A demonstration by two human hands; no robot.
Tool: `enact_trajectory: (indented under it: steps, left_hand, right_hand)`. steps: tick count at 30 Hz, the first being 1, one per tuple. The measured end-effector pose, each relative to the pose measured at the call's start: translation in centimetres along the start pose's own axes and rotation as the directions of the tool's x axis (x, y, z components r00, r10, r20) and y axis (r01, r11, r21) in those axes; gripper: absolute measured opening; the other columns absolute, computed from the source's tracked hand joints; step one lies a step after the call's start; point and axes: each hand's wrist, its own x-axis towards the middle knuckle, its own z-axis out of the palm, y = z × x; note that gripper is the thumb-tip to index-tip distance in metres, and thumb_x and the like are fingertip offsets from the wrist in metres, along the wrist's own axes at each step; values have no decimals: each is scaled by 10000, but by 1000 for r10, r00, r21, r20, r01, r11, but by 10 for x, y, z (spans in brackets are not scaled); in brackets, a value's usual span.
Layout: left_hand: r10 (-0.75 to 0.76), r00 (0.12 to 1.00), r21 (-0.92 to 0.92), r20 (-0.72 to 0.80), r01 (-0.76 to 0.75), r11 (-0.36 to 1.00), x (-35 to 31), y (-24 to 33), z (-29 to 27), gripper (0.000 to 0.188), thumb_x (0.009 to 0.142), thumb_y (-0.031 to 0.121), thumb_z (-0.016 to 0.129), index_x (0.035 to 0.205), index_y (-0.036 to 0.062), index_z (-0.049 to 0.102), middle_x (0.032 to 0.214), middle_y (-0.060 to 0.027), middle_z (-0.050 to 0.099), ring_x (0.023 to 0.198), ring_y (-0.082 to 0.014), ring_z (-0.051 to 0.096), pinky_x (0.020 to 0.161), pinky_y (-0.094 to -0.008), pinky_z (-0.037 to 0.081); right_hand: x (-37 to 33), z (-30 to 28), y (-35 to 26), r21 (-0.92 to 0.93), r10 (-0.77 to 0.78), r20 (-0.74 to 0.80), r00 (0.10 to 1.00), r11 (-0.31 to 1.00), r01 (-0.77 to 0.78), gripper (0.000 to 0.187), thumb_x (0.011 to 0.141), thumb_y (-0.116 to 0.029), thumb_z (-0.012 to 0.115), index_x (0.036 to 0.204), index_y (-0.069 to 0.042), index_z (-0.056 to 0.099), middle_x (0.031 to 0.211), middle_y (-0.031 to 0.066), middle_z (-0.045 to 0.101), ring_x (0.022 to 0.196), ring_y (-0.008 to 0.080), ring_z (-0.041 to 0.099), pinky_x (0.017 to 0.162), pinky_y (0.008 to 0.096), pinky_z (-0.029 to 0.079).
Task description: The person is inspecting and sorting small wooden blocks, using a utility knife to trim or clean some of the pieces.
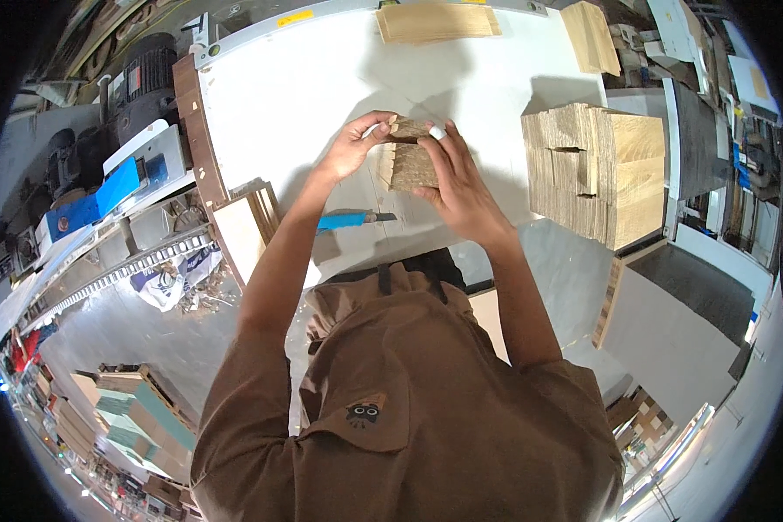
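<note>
Brown shirt [409, 409] lowest; both hands' fingers, left hand [352, 148] and right hand [461, 187], grip small wooden pieces [409, 157] above white table [287, 96]

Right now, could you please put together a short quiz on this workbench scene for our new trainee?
1. True or false: both the left hand and the right hand grip the small stack of wooden pieces.
2. Which tool lies on the white table between the forearms? A) hammer B) blue-handled knife C) pliers
3. Fill in: the large pile of wooden pieces stands to the person's ____.

Key: 1 true; 2 B; 3 right.
</note>
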Motion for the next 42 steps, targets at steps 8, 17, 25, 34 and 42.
enact_trajectory:
  steps: [8, 17, 25, 34, 42]
  left_hand:
    - [108, 994, 88, -14, -106, 990, -11, -5, -1, 515, 1100, 352, 673, 1522, 64, 608, 1495, -112, 648, 1386, -230, 575, 1198, -390, 429]
    - [155, 987, 644, -52, -85, 760, 4, 22, 12, 476, 1037, 231, 736, 1461, 45, 625, 1361, -217, 713, 1239, -406, 678, 1049, -447, 544]
    - [533, 705, 640, -468, -146, 754, -3, 51, -41, 385, 1053, 243, 708, 1373, 33, 667, 1200, -250, 761, 1075, -413, 741, 901, -470, 579]
    - [-17, 526, 151, -851, 274, 950, -240, 116, -120, 350, 1142, 227, 568, 1355, -28, 680, 933, -21, 690, 840, -111, 601, 748, -278, 493]
    - [-153, 362, -12, -919, 364, 931, -318, 5, -92, 492, 1135, 302, 638, 1448, -78, 616, 1131, -49, 718, 1003, -129, 593, 909, -299, 501]
  right_hand:
    - [4, 1, 4, -39, -20, 30, 999, 999, 21, 779, 1032, -304, 706, 1640, -47, 294, 1780, 222, 180, 1651, 489, 122, 1338, 623, 199]
    - [-4, 2, 7, -61, 24, 59, 998, 998, -21, 781, 1057, -339, 660, 1648, -15, 267, 1777, 265, 139, 1647, 539, 30, 1327, 650, 139]
    - [0, 17, 11, -191, -80, 31, 996, 978, 84, 771, 1069, -385, 635, 1659, -30, 287, 1771, 243, 182, 1654, 500, 62, 1335, 660, 103]
    - [-5, 12, 10, -141, -19, -4, 1000, 990, 18, 728, 1068, -341, 658, 1640, -51, 312, 1722, 226, 278, 1645, 467, 145, 1348, 626, 165]
    - [-5, 11, 9, -47, -103, -84, 991, 994, 99, 693, 1016, -218, 731, 1570, -14, 369, 1588, 228, 409, 1575, 465, 306, 1320, 590, 258]
